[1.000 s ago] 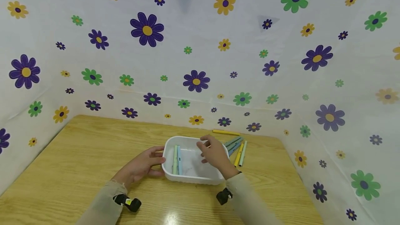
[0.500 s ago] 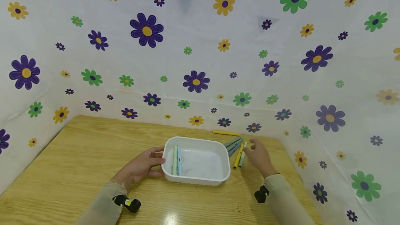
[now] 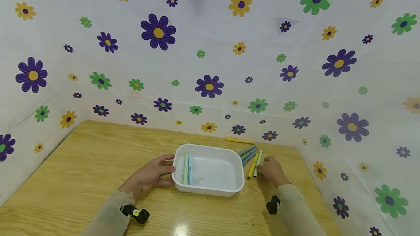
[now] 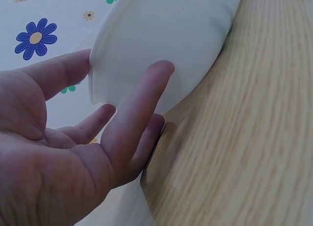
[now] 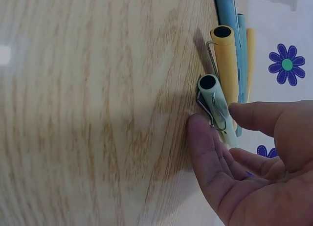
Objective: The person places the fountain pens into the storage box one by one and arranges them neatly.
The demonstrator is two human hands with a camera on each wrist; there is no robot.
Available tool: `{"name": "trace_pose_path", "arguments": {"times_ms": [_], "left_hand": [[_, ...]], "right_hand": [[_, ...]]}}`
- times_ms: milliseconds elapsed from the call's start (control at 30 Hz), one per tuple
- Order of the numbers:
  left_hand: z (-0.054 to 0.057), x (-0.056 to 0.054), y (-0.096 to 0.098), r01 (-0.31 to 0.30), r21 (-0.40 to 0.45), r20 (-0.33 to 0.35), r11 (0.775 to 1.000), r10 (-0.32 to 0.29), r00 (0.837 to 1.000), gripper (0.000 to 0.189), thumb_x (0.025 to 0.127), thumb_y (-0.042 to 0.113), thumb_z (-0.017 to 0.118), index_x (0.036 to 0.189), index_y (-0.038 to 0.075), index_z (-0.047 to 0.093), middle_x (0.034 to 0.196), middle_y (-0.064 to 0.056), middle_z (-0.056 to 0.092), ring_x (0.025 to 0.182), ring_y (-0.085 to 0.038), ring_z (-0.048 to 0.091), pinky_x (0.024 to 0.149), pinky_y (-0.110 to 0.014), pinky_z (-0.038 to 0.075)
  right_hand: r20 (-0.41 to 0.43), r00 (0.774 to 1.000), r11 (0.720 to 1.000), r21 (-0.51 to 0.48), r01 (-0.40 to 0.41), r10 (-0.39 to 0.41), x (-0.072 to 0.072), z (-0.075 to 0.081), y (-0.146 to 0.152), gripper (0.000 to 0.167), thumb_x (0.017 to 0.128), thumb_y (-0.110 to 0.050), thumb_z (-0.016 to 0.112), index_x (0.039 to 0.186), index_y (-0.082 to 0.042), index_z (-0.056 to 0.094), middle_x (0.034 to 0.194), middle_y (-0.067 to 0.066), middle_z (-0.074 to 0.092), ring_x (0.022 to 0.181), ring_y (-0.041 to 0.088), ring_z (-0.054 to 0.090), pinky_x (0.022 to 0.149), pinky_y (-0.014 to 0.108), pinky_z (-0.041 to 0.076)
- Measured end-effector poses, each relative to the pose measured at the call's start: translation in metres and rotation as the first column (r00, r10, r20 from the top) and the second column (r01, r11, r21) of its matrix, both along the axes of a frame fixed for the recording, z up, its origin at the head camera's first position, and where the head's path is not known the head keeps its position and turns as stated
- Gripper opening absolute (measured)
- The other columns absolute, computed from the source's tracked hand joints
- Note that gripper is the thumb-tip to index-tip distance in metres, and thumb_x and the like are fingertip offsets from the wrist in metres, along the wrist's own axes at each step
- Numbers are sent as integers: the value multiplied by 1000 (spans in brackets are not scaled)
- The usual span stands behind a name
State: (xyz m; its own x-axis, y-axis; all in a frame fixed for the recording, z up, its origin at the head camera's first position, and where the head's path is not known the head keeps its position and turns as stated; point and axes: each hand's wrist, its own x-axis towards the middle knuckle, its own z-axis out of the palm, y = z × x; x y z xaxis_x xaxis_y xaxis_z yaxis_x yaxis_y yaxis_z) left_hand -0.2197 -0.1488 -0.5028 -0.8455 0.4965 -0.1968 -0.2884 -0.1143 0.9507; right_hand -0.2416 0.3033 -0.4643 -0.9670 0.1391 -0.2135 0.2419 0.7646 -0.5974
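In the head view, my left hand [image 3: 154,172] is at the left end of a white plastic tray [image 3: 210,193]. Its thumb touches the rim, and its extended fingers lie along the outer wall [image 4: 146,35]. Inside the tray, a light green pen [image 3: 186,169] and a light blue pen [image 3: 190,169] lie side by side at the left. To the right of the tray, my right hand [image 3: 271,171] pinches another pale green pen [image 3: 258,163] with wire clips, thumb and fingertips on opposite sides. A yellow pen [image 5: 226,59] lies beside it.
Several blue-green pens [image 3: 248,152] lie in a bunch by the tray's right end. One more yellow pen [image 3: 240,141] lies along the back of the wooden table [image 3: 108,145]. A white flowered cloth [image 3: 183,65] stands around the back and sides.
My right hand has gone from above the tray out to the right, then down onto the pale green pen. My left hand has stayed at the tray's end.
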Motion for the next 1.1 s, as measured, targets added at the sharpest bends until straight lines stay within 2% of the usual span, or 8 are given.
{"name": "trace_pose_path", "arguments": {"times_ms": [100,200,267,467,700,833,1100], "left_hand": [[1,1,0,4,5,-6,1000,-4,1000,73,103,16,65,161,-1,24,151,-34,40,119,-33,64,91,-52,61],[3,1,0,17,13,-12,1000,-17,1000,73,104,16,64,161,-2,22,152,-35,38,122,-35,63,93,-53,60],[3,1,0,22,20,-11,1000,-22,1000,74,104,16,64,161,-2,21,153,-36,36,123,-36,62,93,-54,60],[3,0,0,22,20,-3,1000,-22,1000,74,104,16,64,162,-1,21,154,-35,35,123,-36,62,92,-54,61],[0,-1,0,13,14,5,1000,-13,1000,73,104,17,65,162,0,23,154,-34,37,123,-35,62,92,-53,61],[-3,-2,0,7,16,11,1000,-7,1000,73,103,16,65,162,1,24,155,-33,37,124,-35,62,91,-52,61],[-4,-2,0,1,9,4,1000,-1,1000,72,104,16,64,162,1,24,154,-33,38,122,-35,63,91,-53,61]], "right_hand": [[34,999,999,-43,26,-25,-3,0,-1,52,99,-12,58,137,19,42,111,34,63,78,25,68,76,40,63],[59,997,996,-76,45,-40,-3,1,-3,49,100,-11,58,137,18,43,105,30,63,73,21,68,66,34,64],[66,997,995,-81,49,-44,-4,2,-5,46,100,-10,59,135,17,45,105,28,63,73,21,67,65,33,64],[78,996,997,-68,38,-32,-7,5,-10,29,97,-5,62,116,15,56,96,24,65,71,22,68,63,32,64],[85,996,997,-68,25,-20,-10,1,-6,36,95,-1,63,124,18,55,102,26,62,74,23,68,63,34,65],[94,996,999,-51,4,1,-10,0,-4,35,97,-1,62,125,17,56,104,28,63,74,24,68,62,35,65],[107,994,1000,-27,7,-4,-4,1,-3,32,97,-2,63,122,15,56,97,23,64,68,22,67,60,33,64]]}}
